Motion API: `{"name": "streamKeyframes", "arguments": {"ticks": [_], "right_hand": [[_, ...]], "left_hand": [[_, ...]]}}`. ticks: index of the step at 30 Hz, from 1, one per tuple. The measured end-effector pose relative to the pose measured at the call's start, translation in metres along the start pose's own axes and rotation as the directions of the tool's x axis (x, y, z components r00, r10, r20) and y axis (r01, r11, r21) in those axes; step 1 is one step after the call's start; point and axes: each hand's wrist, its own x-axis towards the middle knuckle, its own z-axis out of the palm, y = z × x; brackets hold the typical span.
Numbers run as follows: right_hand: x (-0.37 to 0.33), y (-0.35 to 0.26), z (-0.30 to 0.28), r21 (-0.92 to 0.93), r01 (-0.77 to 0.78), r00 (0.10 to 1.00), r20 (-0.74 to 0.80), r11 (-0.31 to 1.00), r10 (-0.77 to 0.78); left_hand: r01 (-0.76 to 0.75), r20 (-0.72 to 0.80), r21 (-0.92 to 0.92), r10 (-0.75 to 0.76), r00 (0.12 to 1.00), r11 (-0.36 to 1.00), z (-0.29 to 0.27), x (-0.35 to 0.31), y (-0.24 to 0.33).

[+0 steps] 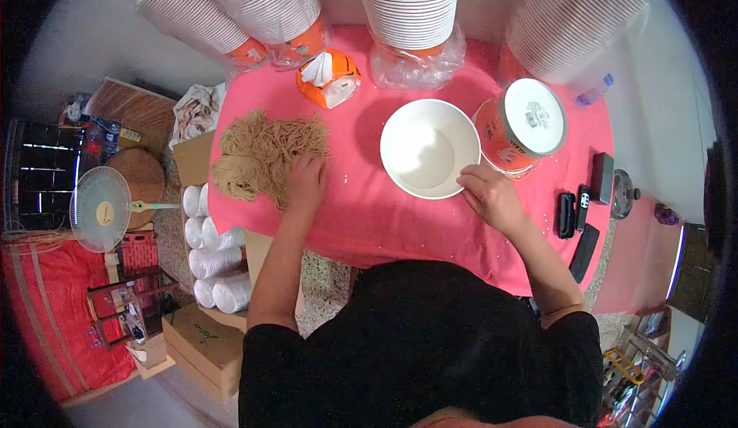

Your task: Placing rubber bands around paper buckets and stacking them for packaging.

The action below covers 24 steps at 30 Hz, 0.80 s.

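A pile of tan, stringy strands, noodle-like in look, lies on the left of the pink tablecloth. At its right edge my left hand has its fingers curled into the strands, the tips partly hidden. Right of the middle is a white paper bucket, open side up, with a bare inside. My right hand pinches its near right rim between thumb and fingers. Beside that bucket, a stack of orange printed paper buckets stands upside down, a white base on top.
Tall bagged bucket stacks line the far edge. An orange tissue pack lies before them. Dark small devices and a small bottle are at the right. Left of the table are wrapped white rolls, a carton and a fan.
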Motion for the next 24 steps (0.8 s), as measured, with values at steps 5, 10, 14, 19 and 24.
{"name": "streamKeyframes", "arguments": {"ticks": [5,10,14,19,24], "right_hand": [[-0.001,-0.008,-0.001,0.014,-0.030,0.999,0.023,0.999,0.029],[-0.004,-0.013,-0.009,-0.118,-0.032,0.999,0.013,0.992,0.034],[-0.008,-0.006,-0.005,-0.217,0.020,1.000,-0.015,0.976,-0.024],[-0.003,-0.011,-0.004,-0.124,0.035,0.999,-0.027,0.992,-0.038],[0.014,-0.015,-0.015,0.232,-0.106,0.982,-0.126,0.967,0.138]], "left_hand": [[-0.042,0.099,0.298,0.013,0.995,0.954,0.032,0.014,-0.012],[-0.042,0.052,0.339,0.026,0.998,0.940,0.054,0.016,-0.026],[0.008,0.038,0.253,-0.018,0.999,0.968,0.035,0.020,-0.004],[-0.065,-0.012,-0.095,0.064,0.998,0.993,-0.002,0.016,0.053],[-0.385,-0.324,-0.507,0.243,0.914,0.771,-0.073,0.014,0.147]]}}
